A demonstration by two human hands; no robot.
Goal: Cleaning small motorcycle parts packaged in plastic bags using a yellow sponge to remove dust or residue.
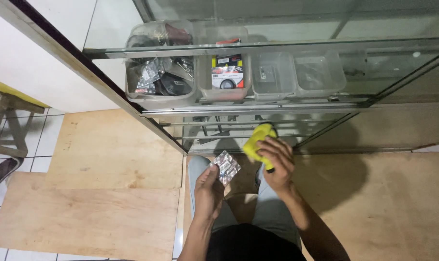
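The left hand point(209, 186) pinches a small clear packet point(225, 166) of shiny silver pieces by its lower edge, thumb on one side and fingers behind, so the packet stands tilted above the knees; the right hand point(275, 162) is closed round a yellow cloth point(256, 141), bunched against the palm, just in front of the lowest glass shelf of the cabinet point(239, 48); packet and cloth are near one another but apart.

To my eye the work in hand is wiping; it would go best with the packet held flat and steady by the edges, so the plastic is not creased, and with a clean fold of the cloth drawn over it in one direction; the grip on the cloth could be loosened so that more of its face meets the surface; I would keep both low over the lap, away from the glass edge.

Behind the glass stands a row of clear plastic tubs; the left tub point(160, 77) is crammed with dark parts in clear bags; the next tub point(225, 72) holds a carded pack with a black, red and white label, upright and facing out; the two tubs on the right point(299, 75) look almost empty; a plywood floor point(108, 193) lies beneath.
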